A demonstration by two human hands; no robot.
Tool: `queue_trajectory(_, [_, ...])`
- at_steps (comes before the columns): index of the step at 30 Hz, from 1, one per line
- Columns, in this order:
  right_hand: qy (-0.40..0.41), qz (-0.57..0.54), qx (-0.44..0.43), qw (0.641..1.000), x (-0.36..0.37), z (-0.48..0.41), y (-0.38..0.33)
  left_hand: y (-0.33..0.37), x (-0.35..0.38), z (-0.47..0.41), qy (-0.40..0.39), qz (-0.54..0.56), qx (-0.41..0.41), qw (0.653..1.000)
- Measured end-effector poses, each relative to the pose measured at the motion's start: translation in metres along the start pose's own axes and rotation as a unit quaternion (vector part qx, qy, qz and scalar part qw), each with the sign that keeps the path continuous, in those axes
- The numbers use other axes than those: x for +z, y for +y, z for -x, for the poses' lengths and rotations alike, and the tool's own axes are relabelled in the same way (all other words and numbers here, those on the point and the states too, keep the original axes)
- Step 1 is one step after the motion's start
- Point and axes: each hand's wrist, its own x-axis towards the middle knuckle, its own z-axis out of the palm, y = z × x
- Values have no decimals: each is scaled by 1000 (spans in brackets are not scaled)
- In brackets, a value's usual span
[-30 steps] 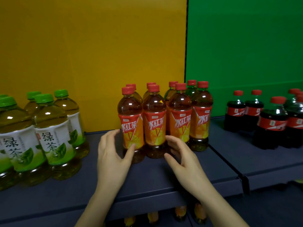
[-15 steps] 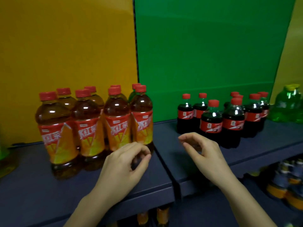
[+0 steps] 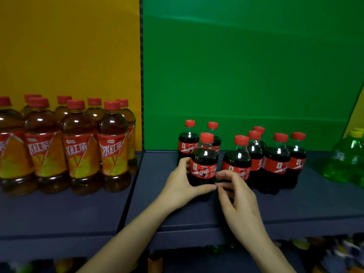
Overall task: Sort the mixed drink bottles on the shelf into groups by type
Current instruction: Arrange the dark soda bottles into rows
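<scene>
A small cola bottle (image 3: 203, 160) with a red cap and red label stands at the front of the dark shelf (image 3: 155, 205), before the green backboard. My left hand (image 3: 181, 186) wraps its left side, thumb across the base. My right hand (image 3: 238, 201) has its thumb and fingertips against the bottle's lower right side. Several more cola bottles (image 3: 275, 160) are grouped behind and to the right. Several iced-tea bottles (image 3: 78, 146) with orange labels stand together on the left, before the yellow backboard.
Light green soda bottles (image 3: 346, 160) stand at the far right edge. A seam (image 3: 128, 194) divides the two shelf sections. Blurred bottles (image 3: 315, 251) sit on a lower shelf below the front edge.
The view has swung right from the iced-tea group to the cola group. Both hands moved right and forward, from empty in front of the shelf to closing on the front cola bottle.
</scene>
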Motion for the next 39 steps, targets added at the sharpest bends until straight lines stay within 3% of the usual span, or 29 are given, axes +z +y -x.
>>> queue_trajectory(7, [-99, 78, -56, 990, 4, -1, 1, -11, -8, 1, 92, -8, -20, 996])
queue_trajectory(13, [-134, -21, 3, 991, 31, -41, -4, -28, -42, 2, 178, -42, -66, 981])
queue_trajectory(24, [-106, -32, 111, 988, 82, -98, 12, -49, -50, -43, 173, -18, -85, 981])
queue_trajectory(31, [-89, -130, 207, 966, 94, -119, 31, -54, -44, -59, 175, 0, -70, 982])
queue_trajectory(39, [-79, -91, 184, 976, 104, -117, 41, -59, -45, -58, 190, -23, -43, 981])
